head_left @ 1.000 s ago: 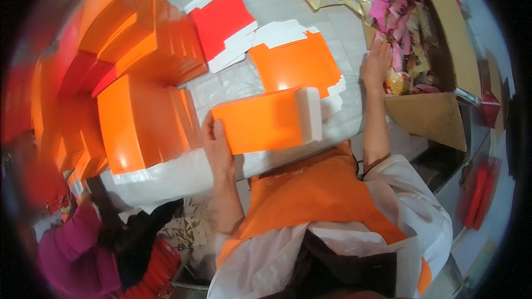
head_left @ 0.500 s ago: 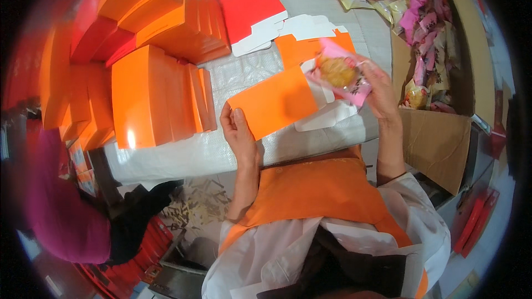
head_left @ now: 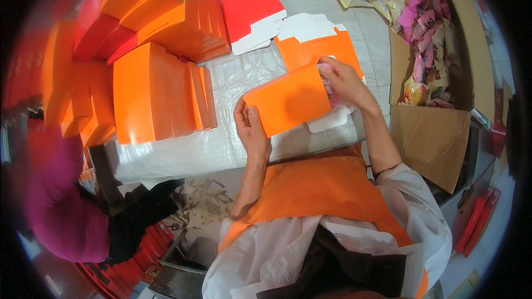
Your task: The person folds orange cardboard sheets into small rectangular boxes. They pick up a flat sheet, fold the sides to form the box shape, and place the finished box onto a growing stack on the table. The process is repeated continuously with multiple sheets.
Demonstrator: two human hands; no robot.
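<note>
While the left hand [head_left: 254, 130] holds the orange box [head_left: 288, 99] by its 9 o'clock end, thumb on the upper face and fingers curled behind it, the right hand [head_left: 344, 82] is bent half closed at the open end, at about 2 o'clock, against a pink packet [head_left: 334, 97]. Only a little of that packet shows, partly inside the box and partly under the fingers; whether the fingertips grip it, I cannot tell. The box is over the near part of the table [head_left: 233, 83], slanted with its open end higher, and a white flap [head_left: 331, 119] sticks out at 4 o'clock. Just beyond, at 1 o'clock from the box, lies an orange blank [head_left: 327, 47], and at 11 o'clock a red blank [head_left: 249, 8], both flat with white tabs. A row of orange boxes [head_left: 147, 94] stands at 9 o'clock, with a taller stack [head_left: 183, 22] at 10. At 2 o'clock sits a carton [head_left: 429, 138] with many wrapped sweets [head_left: 426, 39] in it, and loose wrapped pieces [head_left: 354, 0] lie at 1 o'clock, farther off. An orange apron [head_left: 321, 188] is between 5 and 6. Well apart, at 8 o'clock, is another person's purple clothing [head_left: 69, 216].
</note>
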